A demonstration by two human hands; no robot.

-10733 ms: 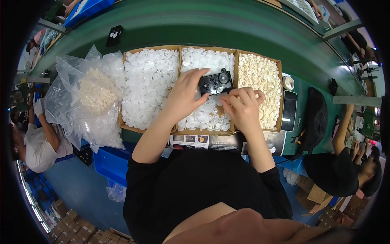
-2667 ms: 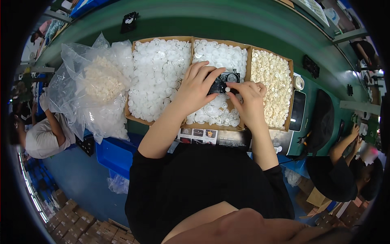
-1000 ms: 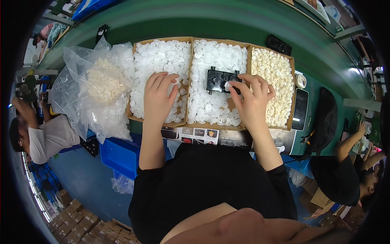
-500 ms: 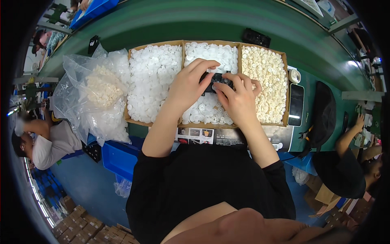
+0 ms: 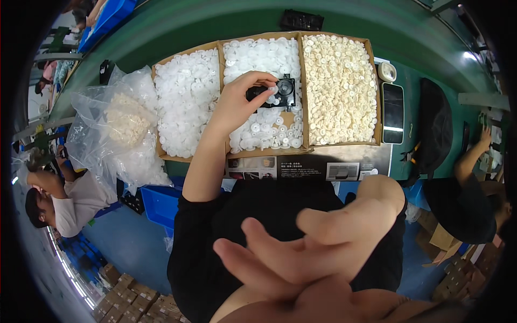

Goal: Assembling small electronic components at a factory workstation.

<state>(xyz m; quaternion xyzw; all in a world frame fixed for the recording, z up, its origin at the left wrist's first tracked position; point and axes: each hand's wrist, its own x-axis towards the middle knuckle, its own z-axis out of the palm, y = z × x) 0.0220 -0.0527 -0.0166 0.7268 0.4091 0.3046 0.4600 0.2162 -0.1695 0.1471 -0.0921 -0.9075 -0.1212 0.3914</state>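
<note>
My left hand [image 5: 242, 99] grips a black plastic housing [image 5: 291, 99] over the middle compartment of a cardboard tray [image 5: 221, 70]. Small translucent white wheels, like gears, sit on the housing beside my fingertips. White plastic gears [image 5: 186, 102] fill the tray's left compartment, and more white pieces [image 5: 261, 54] lie in the middle one, where a patch of cardboard shows. Cream-coloured gears [image 5: 339, 89] fill the right compartment. Lifted close to the camera above my lap, my right hand [image 5: 328, 237] has its fingers apart and bent, with nothing seen in them.
Left of the tray lies a clear plastic bag [image 5: 126, 126] of white and cream pieces. A phone [image 5: 392, 113], a tape roll [image 5: 386, 71] and a black bag [image 5: 435, 118] are at the right. Another black part [image 5: 301, 20] lies behind the tray. People sit on both sides.
My right hand has left the black housing and come up toward the camera. The left hand still holds the housing over the middle compartment. The whole view has shifted and tilted somewhat.
</note>
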